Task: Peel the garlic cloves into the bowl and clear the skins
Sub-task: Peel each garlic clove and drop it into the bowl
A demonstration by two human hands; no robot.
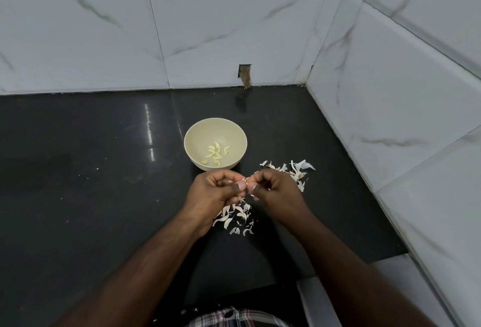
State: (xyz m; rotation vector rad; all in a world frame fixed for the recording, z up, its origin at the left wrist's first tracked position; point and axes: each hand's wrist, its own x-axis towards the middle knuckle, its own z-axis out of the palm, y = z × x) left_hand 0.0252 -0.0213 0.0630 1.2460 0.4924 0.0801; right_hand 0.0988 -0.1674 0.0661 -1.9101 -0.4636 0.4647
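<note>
While both hands work one clove, the bowl waits just past them.
The left hand (216, 190) and right hand (273, 191) pinch a garlic clove (244, 182) between curled fingers, mid-counter; its axis is hidden. The bowl (194, 139) sits straight ahead, slightly nearer the left hand, with skins (235, 216) scattered below.

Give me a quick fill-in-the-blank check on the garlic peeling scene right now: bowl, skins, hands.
1. The peeled cloves lie inside the cream ____.
2. Both the left hand and the right hand pinch one small ____ between their fingertips.
3. Loose skins lie scattered on the ____ countertop, none in the bowl.
4. Seen from the person, the bowl stands ____ the hands.

Missing words: bowl; clove; black; beyond
</note>
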